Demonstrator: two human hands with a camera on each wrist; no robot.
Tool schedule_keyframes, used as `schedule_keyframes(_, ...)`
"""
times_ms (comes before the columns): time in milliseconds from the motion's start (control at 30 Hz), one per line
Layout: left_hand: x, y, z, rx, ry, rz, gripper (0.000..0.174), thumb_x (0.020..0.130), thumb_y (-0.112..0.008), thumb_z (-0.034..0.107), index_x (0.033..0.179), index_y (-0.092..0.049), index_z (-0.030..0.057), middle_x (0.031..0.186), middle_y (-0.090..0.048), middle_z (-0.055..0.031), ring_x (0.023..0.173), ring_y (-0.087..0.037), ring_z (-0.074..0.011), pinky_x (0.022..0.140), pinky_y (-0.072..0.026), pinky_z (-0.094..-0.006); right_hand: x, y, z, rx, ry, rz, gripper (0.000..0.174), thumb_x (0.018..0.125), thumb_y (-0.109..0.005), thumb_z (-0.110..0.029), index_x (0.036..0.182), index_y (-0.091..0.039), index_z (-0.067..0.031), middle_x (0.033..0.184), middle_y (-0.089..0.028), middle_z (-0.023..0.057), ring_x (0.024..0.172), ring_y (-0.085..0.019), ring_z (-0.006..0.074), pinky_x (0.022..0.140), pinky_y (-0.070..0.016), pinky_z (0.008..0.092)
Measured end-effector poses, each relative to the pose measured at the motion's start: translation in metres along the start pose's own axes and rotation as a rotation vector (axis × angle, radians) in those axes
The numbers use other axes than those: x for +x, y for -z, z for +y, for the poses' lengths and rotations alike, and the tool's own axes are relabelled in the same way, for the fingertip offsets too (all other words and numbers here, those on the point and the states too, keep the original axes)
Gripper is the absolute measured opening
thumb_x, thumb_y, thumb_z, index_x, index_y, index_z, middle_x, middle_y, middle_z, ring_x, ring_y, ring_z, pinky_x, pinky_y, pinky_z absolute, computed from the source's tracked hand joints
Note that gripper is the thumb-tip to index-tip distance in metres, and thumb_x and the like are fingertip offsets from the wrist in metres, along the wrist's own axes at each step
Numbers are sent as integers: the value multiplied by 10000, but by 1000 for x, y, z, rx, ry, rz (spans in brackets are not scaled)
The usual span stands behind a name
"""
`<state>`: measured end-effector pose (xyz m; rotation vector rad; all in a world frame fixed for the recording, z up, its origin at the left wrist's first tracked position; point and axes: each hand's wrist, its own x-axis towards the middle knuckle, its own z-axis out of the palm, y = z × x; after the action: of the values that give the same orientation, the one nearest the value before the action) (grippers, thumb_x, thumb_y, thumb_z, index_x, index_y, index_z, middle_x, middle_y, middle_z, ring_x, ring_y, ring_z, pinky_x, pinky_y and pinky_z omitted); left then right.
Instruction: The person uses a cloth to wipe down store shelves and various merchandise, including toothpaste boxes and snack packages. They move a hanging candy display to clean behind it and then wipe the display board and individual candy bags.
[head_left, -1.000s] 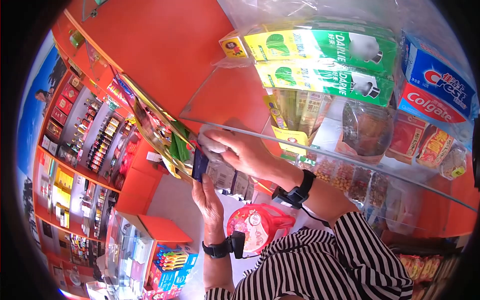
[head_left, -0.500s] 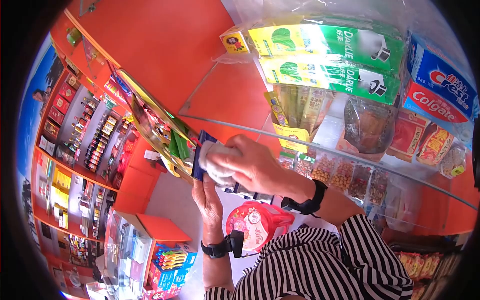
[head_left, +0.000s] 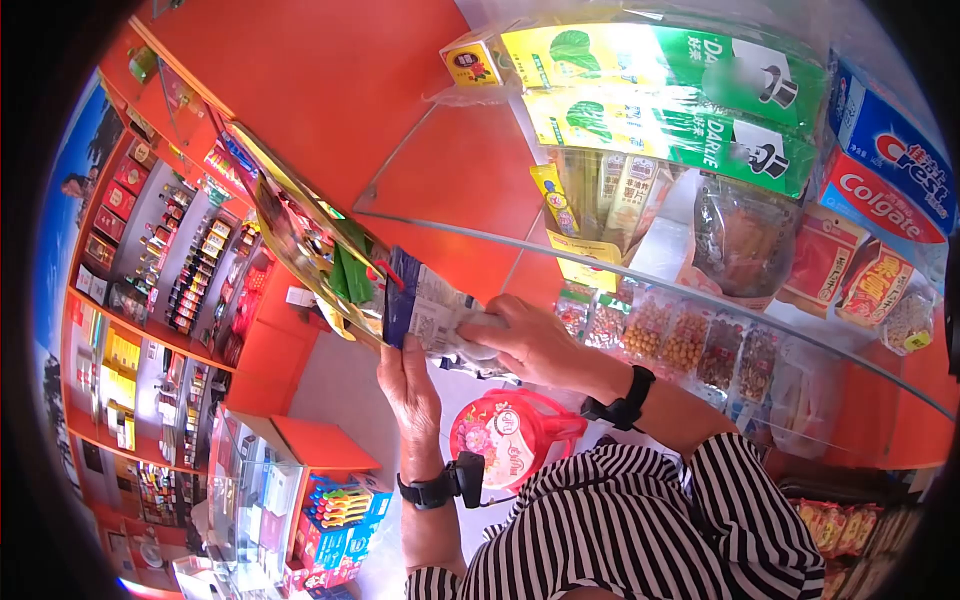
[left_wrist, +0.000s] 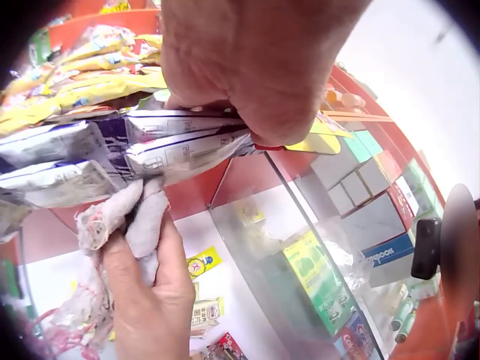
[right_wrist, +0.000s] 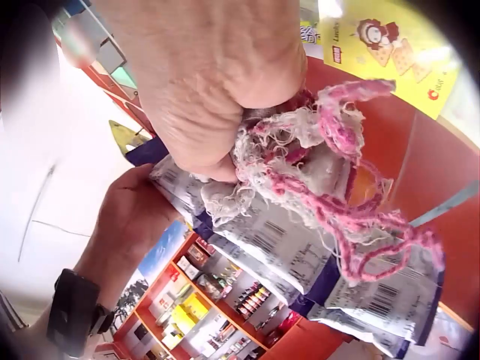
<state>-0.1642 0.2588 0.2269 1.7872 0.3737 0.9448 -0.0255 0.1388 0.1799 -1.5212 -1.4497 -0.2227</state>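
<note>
A stack of blue and silver snack packets (head_left: 425, 305) is held up in front of a glass shelf. My left hand (head_left: 400, 360) grips the stack from below, its fingers curled round the packets' edge (left_wrist: 150, 146). My right hand (head_left: 505, 325) clutches a frayed white and pink rag (right_wrist: 315, 150) and presses it against the printed backs of the packets (right_wrist: 300, 247). In the left wrist view the rag (left_wrist: 112, 217) sits bunched under the packets, pinched in the right hand (left_wrist: 146, 300).
A glass shelf (head_left: 600, 270) runs across behind the hands, with green toothpaste boxes (head_left: 660, 90), Colgate and Crest boxes (head_left: 890, 170) and bags of snacks (head_left: 690, 340). A hanging strip of packets (head_left: 300, 240) is at left. A red basket (head_left: 510, 435) stands below.
My right hand with the rag has slid down and to the right off the top of the packets, leaving their printed faces uncovered. The left hand keeps its hold.
</note>
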Motion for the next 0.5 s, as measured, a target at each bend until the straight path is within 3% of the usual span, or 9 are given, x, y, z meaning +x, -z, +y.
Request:
schedule_keyframes(133,0,-5,2,-41,-47,25,372,967,-436,157,1293,-427,-23,1214,-523,-103,1098,-490,-148,940,-383,-285,-4,0,11,131,-99,87,486,713,-635,10,1156,-569,-179,948,-511,118,857,-576,286,675,-495,371)
schedule_keyframes(233,-4,-12,4,-52,-23,-4,413,965,-453,191,1315,-400,-23,1246,-501,-114,1126,-474,-162,960,-371,-305,16,18,-3,225,-72,300,577,705,-611,84,1244,-506,-90,984,-511,129,876,-564,292,736,-476,358)
schedule_keyframes(267,-4,-15,4,-36,-13,-33,440,963,-461,207,1329,-381,-22,1260,-490,-117,1139,-466,-170,969,-366,-312,21,17,-7,223,-78,304,577,705,-611,84,1244,-506,-90,984,-511,129,876,-564,292,736,-476,358)
schedule_keyframes(300,1,-24,-2,-37,-178,-34,485,952,-489,209,1352,-342,-23,1273,-477,-119,1141,-465,-179,972,-366,-318,27,15,-10,247,-53,312,579,703,-608,84,1246,-501,-84,1000,-504,133,874,-565,293,726,-479,360)
schedule_keyframes(400,0,-31,-3,-31,-81,-42,491,944,-509,194,1347,-336,-27,1273,-475,-119,1145,-463,-185,980,-361,-329,33,2,-19,231,-26,281,566,700,-601,86,1236,-498,-65,1016,-484,136,872,-565,301,706,-485,363)
schedule_keyframes(500,4,-27,-14,-102,-33,-7,469,946,-524,195,1324,-358,-28,1264,-480,-114,1135,-468,-187,977,-364,-337,21,-16,-12,307,-147,260,626,697,-603,81,1282,-460,-86,992,-480,131,878,-570,310,701,-494,363)
